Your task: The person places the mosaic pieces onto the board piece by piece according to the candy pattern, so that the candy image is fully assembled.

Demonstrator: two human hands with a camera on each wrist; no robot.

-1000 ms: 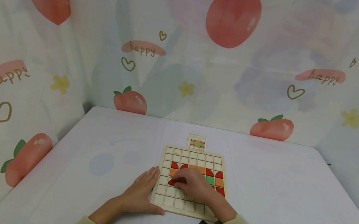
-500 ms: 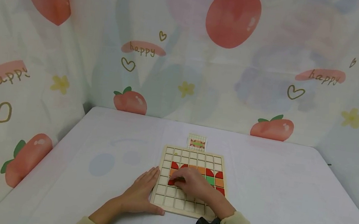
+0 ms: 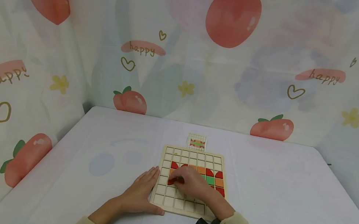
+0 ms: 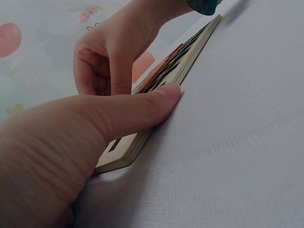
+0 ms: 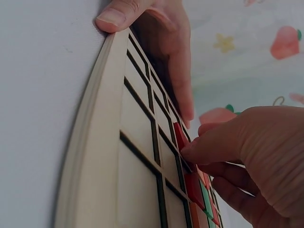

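A wooden grid board (image 3: 168, 201) lies flat on the table, with red, orange and green tiles (image 3: 209, 180) across its middle rows. Along its left side rest the straight fingers of my left hand (image 3: 138, 193), and the thumb (image 4: 156, 102) lies on the near edge. Over the board's left-middle cells, my right hand (image 3: 191, 183) pinches a red tile (image 5: 179, 135) between thumb and finger. That tile stands tilted at a cell in the right wrist view; the hand hides part of it. Another red tile (image 5: 194, 187) sits close by.
A small pattern card (image 3: 197, 142) lies just beyond the board's far edge, printed with a red, orange and green design. White cloth covers the table (image 3: 273, 189). Patterned curtains (image 3: 176, 23) stand behind and at the left.
The red tile under my right fingers has gone lower toward its cell, and the right hand has turned and shifted slightly left. The left hand and the board have stayed put.
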